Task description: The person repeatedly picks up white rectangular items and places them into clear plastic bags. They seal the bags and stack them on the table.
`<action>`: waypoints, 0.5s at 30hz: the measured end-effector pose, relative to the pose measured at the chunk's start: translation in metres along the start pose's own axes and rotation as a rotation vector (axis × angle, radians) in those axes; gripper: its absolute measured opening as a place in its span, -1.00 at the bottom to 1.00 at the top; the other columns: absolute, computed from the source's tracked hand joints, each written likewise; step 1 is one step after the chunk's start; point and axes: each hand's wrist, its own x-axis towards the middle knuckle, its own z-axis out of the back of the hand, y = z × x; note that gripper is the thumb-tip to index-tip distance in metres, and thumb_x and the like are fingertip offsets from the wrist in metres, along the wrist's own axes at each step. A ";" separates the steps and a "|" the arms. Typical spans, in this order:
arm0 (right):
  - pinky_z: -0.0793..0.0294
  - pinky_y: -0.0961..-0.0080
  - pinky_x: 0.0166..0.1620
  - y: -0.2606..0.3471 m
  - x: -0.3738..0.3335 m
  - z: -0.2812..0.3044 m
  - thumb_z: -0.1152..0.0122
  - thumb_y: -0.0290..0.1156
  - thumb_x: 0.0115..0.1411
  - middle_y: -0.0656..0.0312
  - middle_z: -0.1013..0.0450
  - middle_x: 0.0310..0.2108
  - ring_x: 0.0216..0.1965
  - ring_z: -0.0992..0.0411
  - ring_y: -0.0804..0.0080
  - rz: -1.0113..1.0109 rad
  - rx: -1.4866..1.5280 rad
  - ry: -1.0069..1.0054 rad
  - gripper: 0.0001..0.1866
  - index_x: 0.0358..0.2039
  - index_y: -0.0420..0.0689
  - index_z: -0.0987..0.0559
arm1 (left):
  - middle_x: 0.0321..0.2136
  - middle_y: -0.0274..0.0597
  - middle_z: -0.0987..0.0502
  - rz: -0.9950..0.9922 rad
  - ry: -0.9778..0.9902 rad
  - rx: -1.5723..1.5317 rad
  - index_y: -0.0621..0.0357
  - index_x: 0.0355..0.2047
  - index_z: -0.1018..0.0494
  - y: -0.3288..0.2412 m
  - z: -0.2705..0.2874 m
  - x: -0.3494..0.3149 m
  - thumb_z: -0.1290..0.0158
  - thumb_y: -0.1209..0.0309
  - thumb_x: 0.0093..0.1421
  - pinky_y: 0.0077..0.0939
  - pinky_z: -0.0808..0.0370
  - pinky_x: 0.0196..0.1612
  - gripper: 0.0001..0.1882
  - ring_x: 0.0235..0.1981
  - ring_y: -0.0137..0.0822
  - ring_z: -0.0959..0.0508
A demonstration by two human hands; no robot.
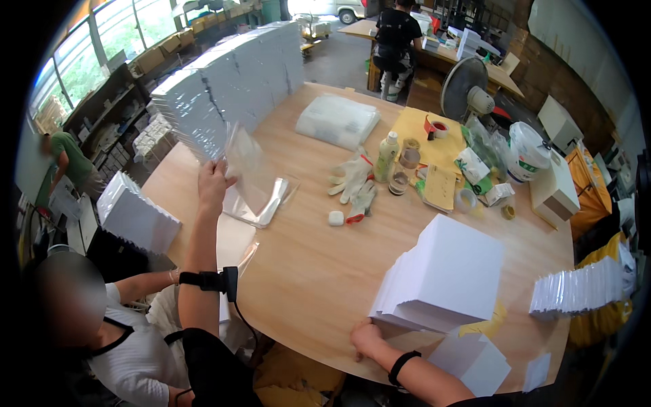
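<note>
My left hand (214,182) is raised over the left side of the table, closed on the edge of a clear plastic bag (245,166). More clear plastic bags (268,207) lie flat just below it. At the near edge, my right hand (367,338) has curled fingers at the lower left corner of a stack of white folded cartons or sheets (451,271). What those fingers hold, if anything, is hidden. A smaller white stack (471,366) stands to the right of that forearm.
A tall wall of wrapped white stacks (230,81) stands far left. Cotton gloves (352,180), a bottle (386,157), a fan (466,88) and a white bucket (527,152) are at centre and right. A person (135,332) sits close on my left.
</note>
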 end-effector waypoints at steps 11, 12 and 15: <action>-0.52 0.17 -0.07 0.054 -0.122 0.094 -0.27 0.12 0.19 -0.05 -0.59 -0.24 -0.09 -0.55 0.13 0.374 0.181 0.160 -0.46 -0.25 -0.20 -0.65 | -0.29 -0.28 -0.51 -0.416 0.315 0.096 0.31 -0.19 -0.46 -0.204 0.022 -0.210 0.07 0.43 0.44 -0.46 -0.60 -0.07 -0.82 -0.24 -0.51 -0.51; -0.54 0.20 -0.12 0.058 -0.160 0.100 -0.22 0.10 0.23 -0.03 -0.58 -0.25 -0.15 -0.57 0.14 0.623 0.275 -0.121 -0.47 -0.23 -0.22 -0.60 | -0.30 -0.27 -0.53 -0.471 0.335 0.138 0.32 -0.19 -0.46 -0.224 0.016 -0.231 0.06 0.43 0.43 -0.47 -0.59 -0.07 -0.82 -0.24 -0.50 -0.52; -0.55 0.34 -0.22 0.049 -0.294 0.152 -0.27 0.01 0.25 0.07 -0.55 -0.26 -0.29 -0.59 0.22 0.853 0.366 -0.487 -0.48 -0.12 -0.24 -0.49 | -0.31 -0.20 -0.60 -0.542 0.364 0.319 0.35 -0.22 -0.46 -0.278 0.018 -0.297 0.02 0.47 0.39 -0.50 -0.53 -0.09 -0.85 -0.25 -0.46 -0.55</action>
